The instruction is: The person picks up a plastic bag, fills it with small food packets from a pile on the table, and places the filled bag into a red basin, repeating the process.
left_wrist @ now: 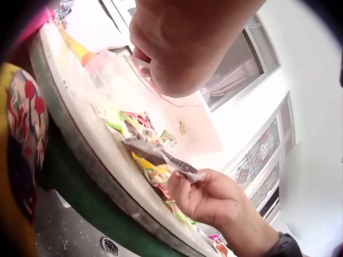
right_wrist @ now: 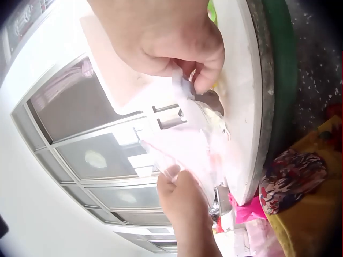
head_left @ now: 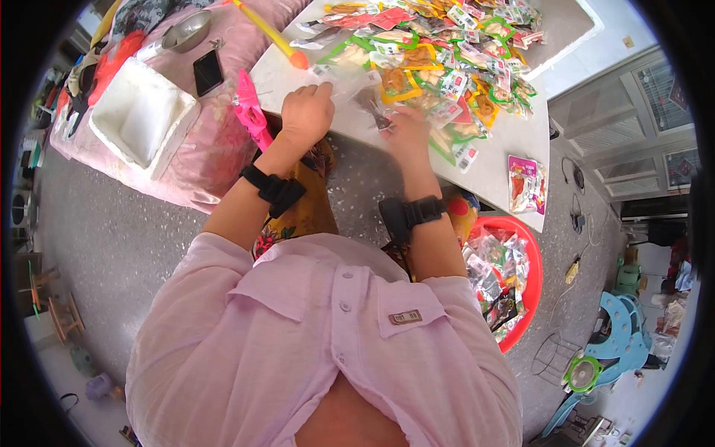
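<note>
My left hand (head_left: 307, 115) pinches the edge of a clear plastic bag (right_wrist: 185, 144), which hangs open toward the right hand in the right wrist view. To its right, my right hand (head_left: 409, 134) grips one end of a small clear packet (left_wrist: 153, 152) with dark contents between thumb and fingers. The packet lies close over the table (head_left: 514, 138), its far end pointing toward the bag. Many colourful snack packets (head_left: 447, 71) are heaped just beyond both hands.
One purple-and-red packet (head_left: 526, 182) lies apart at the table's right corner. A red basin (head_left: 532, 298) of packets stands on the floor at right. Left are a white foam box (head_left: 167, 123), a phone (head_left: 208, 72), a metal bowl (head_left: 188, 30) and a yellow stick-like object (head_left: 264, 30).
</note>
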Tool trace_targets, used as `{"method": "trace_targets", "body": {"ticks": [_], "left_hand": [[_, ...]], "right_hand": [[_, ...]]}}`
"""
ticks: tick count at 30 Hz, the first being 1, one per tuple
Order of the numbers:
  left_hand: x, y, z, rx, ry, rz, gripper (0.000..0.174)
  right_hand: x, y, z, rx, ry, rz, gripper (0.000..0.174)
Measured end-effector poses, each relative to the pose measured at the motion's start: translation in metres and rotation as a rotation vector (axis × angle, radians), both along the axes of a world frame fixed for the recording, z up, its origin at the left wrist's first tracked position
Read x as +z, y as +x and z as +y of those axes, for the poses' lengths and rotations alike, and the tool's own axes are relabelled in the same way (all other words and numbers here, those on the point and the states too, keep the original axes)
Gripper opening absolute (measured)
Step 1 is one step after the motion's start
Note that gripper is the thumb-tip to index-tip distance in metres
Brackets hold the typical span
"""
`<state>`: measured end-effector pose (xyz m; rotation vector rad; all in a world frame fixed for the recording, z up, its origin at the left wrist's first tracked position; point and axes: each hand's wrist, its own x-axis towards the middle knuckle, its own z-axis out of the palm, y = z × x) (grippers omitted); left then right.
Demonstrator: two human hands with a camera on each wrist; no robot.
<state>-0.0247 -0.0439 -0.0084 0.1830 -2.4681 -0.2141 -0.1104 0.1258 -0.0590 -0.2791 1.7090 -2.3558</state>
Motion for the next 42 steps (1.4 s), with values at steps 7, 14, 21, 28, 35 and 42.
{"method": "trace_targets", "body": {"ticks": [7,14,21,28,35,42], "left_hand": [[0.023,0.002,0.001,-0.026,-0.135,0.014,0.008],[-0.014,0.001,0.04,-0.093,-0.015,-0.223,0.024],[-0.001,0.008,0.046,-0.217,0.125,-0.12,0.045],[0.009,0.014,0.033,-0.591,0.193,-0.097,0.025],[0.025,0.021,0.032,-0.333,0.229,-0.33,0.016],[0.032,0.016,0.026,-0.369,0.355,-0.359,0.016]], "right_hand": [[0.046,0.022,0.062,0.113,-0.317,-0.318,0.015],[0.039,0.043,0.115,0.15,-0.501,-0.329,0.013],[0.037,0.05,0.134,0.294,-0.745,-0.481,0.02],[0.027,0.056,0.115,0.188,-0.662,-0.656,0.019],[0.063,0.074,0.111,0.252,-0.272,-0.205,0.029],[0.067,0.058,0.109,0.03,0.729,0.746,0.018]]}}
